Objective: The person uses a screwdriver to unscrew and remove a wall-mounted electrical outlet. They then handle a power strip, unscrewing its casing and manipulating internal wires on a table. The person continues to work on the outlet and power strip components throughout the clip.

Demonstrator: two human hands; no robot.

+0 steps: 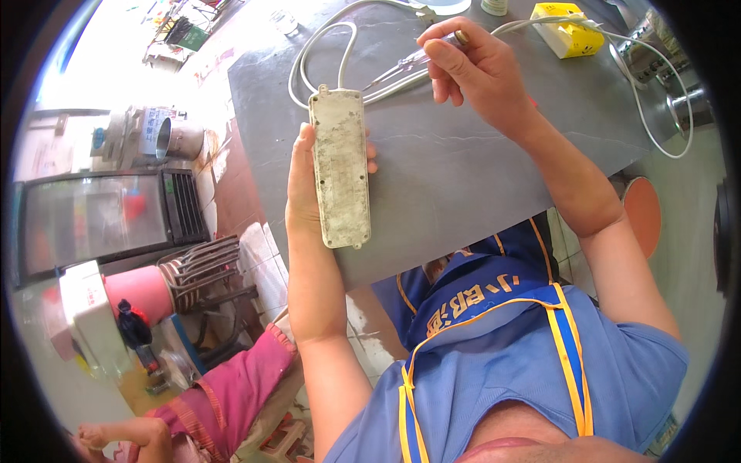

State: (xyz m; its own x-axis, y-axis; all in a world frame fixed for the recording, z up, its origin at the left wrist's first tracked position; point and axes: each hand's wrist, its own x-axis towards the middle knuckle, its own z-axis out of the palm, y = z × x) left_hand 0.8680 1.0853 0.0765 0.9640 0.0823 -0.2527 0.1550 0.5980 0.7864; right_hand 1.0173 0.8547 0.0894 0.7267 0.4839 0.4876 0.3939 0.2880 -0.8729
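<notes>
My left hand (302,193) grips a dirty white power strip (340,166), held back side up above the grey table (478,177), with its white cable (324,42) looping away across the tabletop. My right hand (478,69) holds a screwdriver (401,69) with a clear handle, its thin metal tip pointing left toward the top end of the strip, a short gap away from it.
A yellow box (570,31) lies at the table's far right with more white cable (656,123) beyond it. A glass-front cabinet (100,220), pink bucket (139,289) and stacked stools (208,266) stand at left. Another person in pink trousers (231,393) crouches at lower left.
</notes>
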